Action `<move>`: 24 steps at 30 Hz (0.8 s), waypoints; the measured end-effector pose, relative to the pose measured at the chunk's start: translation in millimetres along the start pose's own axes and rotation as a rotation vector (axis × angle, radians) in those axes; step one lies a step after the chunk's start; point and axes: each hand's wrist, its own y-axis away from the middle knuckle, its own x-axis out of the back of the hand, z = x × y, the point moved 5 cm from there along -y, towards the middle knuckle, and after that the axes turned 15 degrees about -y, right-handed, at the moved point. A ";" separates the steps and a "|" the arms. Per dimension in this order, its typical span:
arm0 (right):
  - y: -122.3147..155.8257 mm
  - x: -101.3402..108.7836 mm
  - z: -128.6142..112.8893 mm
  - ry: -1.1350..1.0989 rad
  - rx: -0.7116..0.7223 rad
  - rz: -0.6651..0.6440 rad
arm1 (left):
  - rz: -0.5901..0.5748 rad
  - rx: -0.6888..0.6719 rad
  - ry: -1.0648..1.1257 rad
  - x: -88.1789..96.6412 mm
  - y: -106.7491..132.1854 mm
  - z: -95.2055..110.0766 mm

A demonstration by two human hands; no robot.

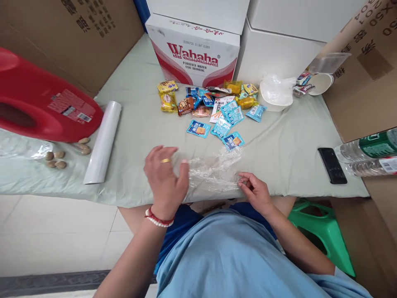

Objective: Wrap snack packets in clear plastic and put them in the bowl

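Observation:
A clear plastic bag [214, 171] lies crumpled on the cloth-covered table in front of me. My right hand [256, 190] pinches its right edge between thumb and fingertips. Raised just left of the bag, my left hand [167, 174] has its thumb and fingers apart and holds nothing; a ring and a red-and-white bracelet show on it. Beyond the bag are small blue snack packets [198, 128], one of them [233, 141] touching or nearly touching the plastic. Behind these sits a pile of mixed wrapped snacks [201, 99].
A white roll [103, 142], several nuts [58, 155] and a red jug [46, 99] are on the left. At the back stand a Wahaha carton [198, 54] and a white bowl [276, 97]. A black phone [332, 165] and bottles [369, 149] lie right. Below is a green stool [328, 231].

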 end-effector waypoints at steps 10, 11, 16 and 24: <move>-14.3 17.5 -28.8 0.105 0.012 -0.219 | -0.819 -0.235 -0.245 -95.3 8.2 54.7; -22.2 14.6 -29.8 0.054 -0.008 -0.174 | -0.767 -0.219 -0.197 -94.1 13.5 57.2; -59.2 -12.8 -19.9 -0.232 -0.108 0.027 | -0.511 -0.010 0.129 -78.3 20.9 45.0; -64.7 4.1 0.6 -0.415 -0.169 0.299 | -0.277 0.517 0.135 -63.2 10.5 -52.3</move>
